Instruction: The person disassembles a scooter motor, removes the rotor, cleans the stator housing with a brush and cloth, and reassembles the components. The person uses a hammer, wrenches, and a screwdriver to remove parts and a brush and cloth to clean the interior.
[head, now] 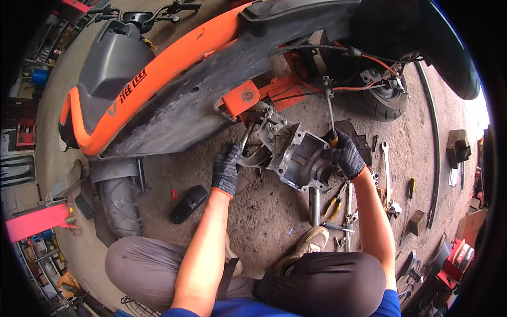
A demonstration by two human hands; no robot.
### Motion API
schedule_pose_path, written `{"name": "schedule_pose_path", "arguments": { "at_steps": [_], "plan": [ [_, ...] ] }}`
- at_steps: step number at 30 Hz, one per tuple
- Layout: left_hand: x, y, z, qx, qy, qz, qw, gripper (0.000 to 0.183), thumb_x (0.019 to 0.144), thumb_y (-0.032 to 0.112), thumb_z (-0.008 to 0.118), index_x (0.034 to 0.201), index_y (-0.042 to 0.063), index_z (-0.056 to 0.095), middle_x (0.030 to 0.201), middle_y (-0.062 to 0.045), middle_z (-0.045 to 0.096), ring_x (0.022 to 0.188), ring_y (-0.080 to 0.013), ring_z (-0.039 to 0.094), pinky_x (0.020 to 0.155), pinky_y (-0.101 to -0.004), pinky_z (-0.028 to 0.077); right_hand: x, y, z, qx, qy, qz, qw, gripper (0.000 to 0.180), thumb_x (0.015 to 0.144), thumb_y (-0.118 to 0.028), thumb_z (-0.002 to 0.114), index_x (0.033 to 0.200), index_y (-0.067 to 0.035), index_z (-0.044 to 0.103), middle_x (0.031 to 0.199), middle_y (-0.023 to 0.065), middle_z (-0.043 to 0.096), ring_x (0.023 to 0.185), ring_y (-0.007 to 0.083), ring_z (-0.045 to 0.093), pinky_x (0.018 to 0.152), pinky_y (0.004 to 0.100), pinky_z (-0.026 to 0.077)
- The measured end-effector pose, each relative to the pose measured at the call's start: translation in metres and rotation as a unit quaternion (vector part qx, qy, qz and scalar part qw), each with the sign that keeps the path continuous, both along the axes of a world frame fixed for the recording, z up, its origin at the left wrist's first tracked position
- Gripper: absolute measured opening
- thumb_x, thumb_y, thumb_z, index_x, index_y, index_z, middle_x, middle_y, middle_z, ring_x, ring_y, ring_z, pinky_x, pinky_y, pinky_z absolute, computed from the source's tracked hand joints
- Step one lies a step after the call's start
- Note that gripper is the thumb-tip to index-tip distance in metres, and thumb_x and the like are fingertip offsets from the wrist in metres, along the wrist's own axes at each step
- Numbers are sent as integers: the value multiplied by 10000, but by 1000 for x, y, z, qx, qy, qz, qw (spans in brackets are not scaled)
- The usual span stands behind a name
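My left hand (226, 170), in a dark knitted glove, is closed around a metal rod-like tool (248, 133) that reaches up to the joint beside the scooter's orange bracket (242, 97). My right hand (348, 156), gloved alike, grips the yellow-and-black handle of a screwdriver (331, 109), its shaft pointing up toward a cable fitting (328, 85). Between the hands lies an open cast-metal engine casing (303, 158) with levers and a spring on its upper left part. The orange-and-black scooter (174, 91) stands just beyond. What the left tool's tip touches is hidden.
On the rough floor at right lie yellow-handled pliers (336, 206), a combination wrench (387, 170), another screwdriver (412, 190) and a long tube (431, 142). A metal cylinder (314, 206) stands near my shoe. A black rubber-like part (190, 204) lies at left. Cables hang above the casing.
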State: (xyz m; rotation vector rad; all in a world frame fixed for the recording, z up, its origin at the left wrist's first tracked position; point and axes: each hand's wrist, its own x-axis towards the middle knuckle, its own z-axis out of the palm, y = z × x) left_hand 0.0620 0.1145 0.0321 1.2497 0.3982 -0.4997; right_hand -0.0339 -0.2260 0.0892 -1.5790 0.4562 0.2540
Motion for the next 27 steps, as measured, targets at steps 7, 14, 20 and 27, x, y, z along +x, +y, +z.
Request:
{"name": "schedule_pose_path", "arguments": {
  "at_steps": [7,14,20,27],
  "plan": [
    [17,10,1,41,-63,-53,996,167,988,287,668,947,129,705,774,63,622,636,-48,519,541,-225,385,8,5,-11,-8,8,-19,1000,414,889,-47,765,1269,-37,602,962,-27,634,803,68,562,699,246,514],
    [14,26,-33,87,104,34,990,344,1020,444,550,960,145,707,814,22,667,605,-88,516,532,-272,403,-9,-9,-32,-41,-36,-73,996,400,881,-57,791,1243,-48,619,959,-1,675,791,95,615,687,260,540],
    [-65,44,-98,342,-192,-187,901,259,927,247,601,1071,45,676,1037,-138,701,946,-285,656,893,-396,495,1,7,-6,-35,2,-150,988,288,903,-172,795,1135,-67,659,872,33,704,686,114,648,551,259,512],
    [-64,-36,-74,553,-404,-379,623,480,942,358,593,1305,46,619,1337,-171,633,1268,-348,564,1108,-512,381,-74,-16,21,-43,-22,-224,973,265,957,-244,722,1140,-55,694,894,76,756,700,129,696,540,271,533]
  ]
}}
